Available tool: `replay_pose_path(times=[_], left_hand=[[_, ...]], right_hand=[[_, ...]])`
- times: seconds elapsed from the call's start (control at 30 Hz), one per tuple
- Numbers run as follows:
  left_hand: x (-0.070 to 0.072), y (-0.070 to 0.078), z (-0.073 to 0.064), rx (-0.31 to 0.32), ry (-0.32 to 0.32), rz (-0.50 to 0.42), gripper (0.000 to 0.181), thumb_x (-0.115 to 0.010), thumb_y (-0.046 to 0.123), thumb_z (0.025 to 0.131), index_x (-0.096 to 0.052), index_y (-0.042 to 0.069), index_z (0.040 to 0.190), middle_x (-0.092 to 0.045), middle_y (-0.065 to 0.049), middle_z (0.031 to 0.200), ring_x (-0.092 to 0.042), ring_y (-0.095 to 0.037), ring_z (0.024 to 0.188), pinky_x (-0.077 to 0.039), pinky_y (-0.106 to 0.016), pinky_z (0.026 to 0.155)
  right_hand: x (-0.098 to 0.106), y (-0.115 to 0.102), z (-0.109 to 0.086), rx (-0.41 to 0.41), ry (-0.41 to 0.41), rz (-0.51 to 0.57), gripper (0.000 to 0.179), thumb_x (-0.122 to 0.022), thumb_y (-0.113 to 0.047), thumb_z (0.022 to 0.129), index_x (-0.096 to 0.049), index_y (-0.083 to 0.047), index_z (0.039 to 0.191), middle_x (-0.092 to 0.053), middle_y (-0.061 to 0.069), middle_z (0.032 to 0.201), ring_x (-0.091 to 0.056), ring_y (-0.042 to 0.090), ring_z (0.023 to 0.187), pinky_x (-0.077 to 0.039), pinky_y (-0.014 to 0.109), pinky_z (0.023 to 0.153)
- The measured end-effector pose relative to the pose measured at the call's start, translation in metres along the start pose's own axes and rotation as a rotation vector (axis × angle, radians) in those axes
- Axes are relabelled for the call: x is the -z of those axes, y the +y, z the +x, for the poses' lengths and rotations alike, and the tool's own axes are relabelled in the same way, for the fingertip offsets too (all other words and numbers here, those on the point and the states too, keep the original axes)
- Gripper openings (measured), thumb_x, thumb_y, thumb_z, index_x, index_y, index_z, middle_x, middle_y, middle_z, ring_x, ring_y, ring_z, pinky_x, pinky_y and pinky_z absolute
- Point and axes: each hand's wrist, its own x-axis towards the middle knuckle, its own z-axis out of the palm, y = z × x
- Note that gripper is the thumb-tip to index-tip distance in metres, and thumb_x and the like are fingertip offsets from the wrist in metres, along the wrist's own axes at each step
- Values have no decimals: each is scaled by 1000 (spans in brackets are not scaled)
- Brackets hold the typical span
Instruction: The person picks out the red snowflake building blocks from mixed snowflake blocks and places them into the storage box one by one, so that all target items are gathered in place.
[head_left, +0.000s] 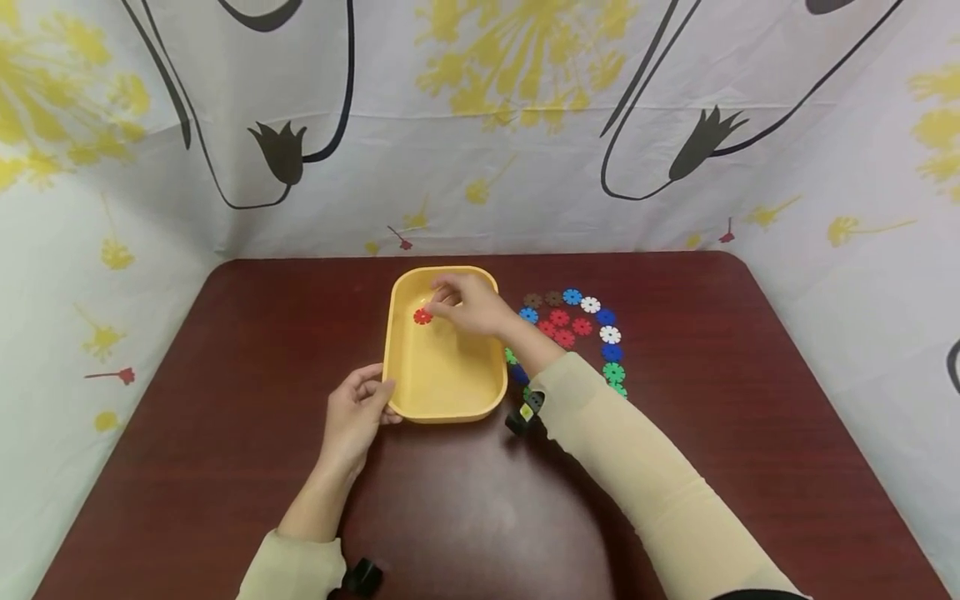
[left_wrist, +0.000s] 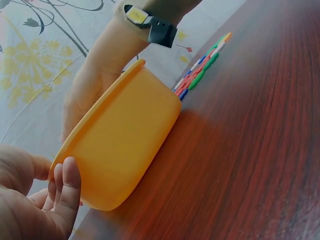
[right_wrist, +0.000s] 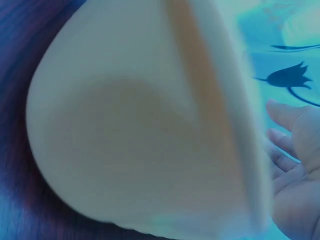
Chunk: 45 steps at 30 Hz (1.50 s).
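A yellow plastic tray (head_left: 442, 379) is on the table, its left side tilted up in the left wrist view. My left hand (head_left: 357, 408) pinches its near left corner, thumb on one side of the rim and fingers on the other. My right hand (head_left: 471, 304) reaches over the tray, fingers loosely bent and pointing left. A red flower-shaped disc (head_left: 422, 317) shows inside the tray, just below the right fingertips. In the right wrist view, the tray's wall (right_wrist: 120, 150) covers much of the picture, and that hand's fingers are spread apart with no piece visible between them.
Right of the tray, flower-shaped discs lie flat in a ring: blue discs (head_left: 612, 352), white discs (head_left: 610, 334), green discs (head_left: 613, 372) and brown discs (head_left: 532, 301) surround several red discs (head_left: 564, 337). The right forearm covers part of it. A patterned cloth (head_left: 480, 167) hangs behind the dark table (head_left: 225, 417).
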Motion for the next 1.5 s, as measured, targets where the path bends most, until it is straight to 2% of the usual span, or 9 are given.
replay_pose_path(times=[0.1, 0.23, 0.47, 0.73, 1.0, 1.3, 1.5], left_hand=[[2, -2, -2, 9, 3, 3, 34, -62, 4, 99, -56, -1, 132, -60, -17, 91, -60, -13, 61, -59, -26, 57], [4, -3, -4, 22, 6, -4, 34, -62, 3, 99, -56, -1, 132, -59, -16, 90, -60, -12, 61, -59, -26, 58], [5, -2, -6, 19, 7, -8, 34, -61, 3, 100, -55, -1, 133, -60, -14, 90, -60, -12, 62, -59, -25, 58], [6, -2, -6, 23, 14, 19, 33, -62, 5, 100, -56, -1, 132, -61, -15, 94, -59, -10, 64, -58, -22, 59], [4, 1, -4, -5, 12, 15, 34, -62, 5, 100, -57, 0, 132, -60, -16, 94, -60, -10, 63, -59, -23, 60], [1, 2, -2, 9, 2, 18, 34, -62, 5, 100, -57, 0, 133, -60, -16, 94, -60, -10, 63, -59, -23, 60], [-1, 2, -2, 10, -3, 21, 33, -62, 6, 100, -57, -1, 132, -60, -16, 94, -60, -10, 63, -59, -23, 60]], right_hand=[[5, -3, -10, 35, 55, 13, 38, -67, -22, 100, -63, -1, 131, -70, 7, 106, -66, 19, 97, -56, 30, 86], [13, -8, -23, 30, 113, 27, 33, -66, -26, 101, -65, -7, 128, -69, 4, 105, -65, 17, 95, -56, 32, 84], [32, -11, -40, 30, 146, 44, 32, -65, -24, 101, -64, -6, 127, -69, 6, 105, -64, 19, 92, -56, 35, 82], [47, 0, -59, -27, 155, 51, 32, -65, -27, 101, -64, -8, 127, -67, 4, 102, -63, 19, 88, -55, 35, 76], [60, 13, -73, -34, 181, 32, 32, -66, -28, 101, -65, -7, 125, -67, 4, 101, -63, 20, 89, -55, 38, 78], [72, 32, -91, -139, 207, 54, 34, -64, -35, 101, -64, -14, 128, -67, 4, 107, -62, 20, 94, -54, 38, 79], [80, 43, -99, -136, 226, 13, 33, -64, -32, 101, -64, -10, 127, -67, 7, 107, -63, 22, 91, -54, 39, 75]])
